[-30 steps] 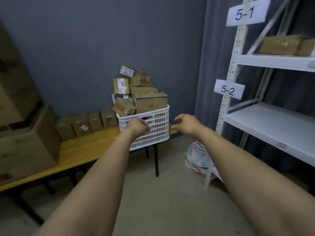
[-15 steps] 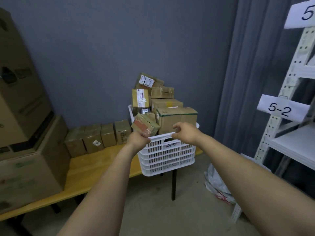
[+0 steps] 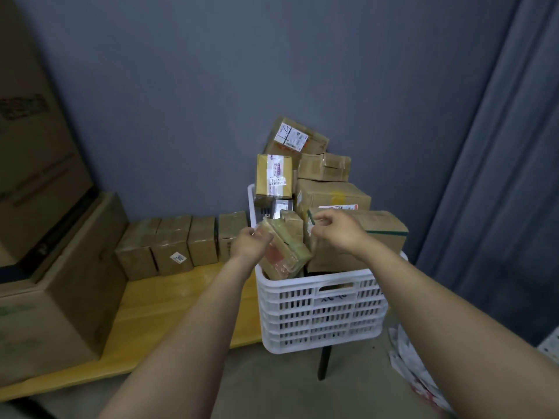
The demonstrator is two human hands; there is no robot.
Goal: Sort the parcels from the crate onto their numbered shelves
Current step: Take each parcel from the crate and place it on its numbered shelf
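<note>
A white slotted crate (image 3: 320, 309) stands on the right end of a wooden table (image 3: 169, 313), piled high with several taped cardboard parcels. A small tilted parcel with a red patch (image 3: 286, 252) leans at the crate's front left. My left hand (image 3: 252, 244) touches its upper left edge, fingers curled against it. My right hand (image 3: 340, 231) hovers just right of it, in front of a large box with a green stripe (image 3: 384, 237), fingers loosely bent and holding nothing. No numbered shelf label is in view.
A row of small boxes (image 3: 178, 243) lines the table against the grey wall. Large cartons (image 3: 51, 267) stack at the left. A grey curtain (image 3: 499, 176) hangs at the right, with a crumpled plastic bag (image 3: 414, 367) on the floor below.
I have stepped closer to the crate and the shelf has slid out of view to the right. Both hands have moved forward to the crate's front parcels; the left now touches the small tilted one.
</note>
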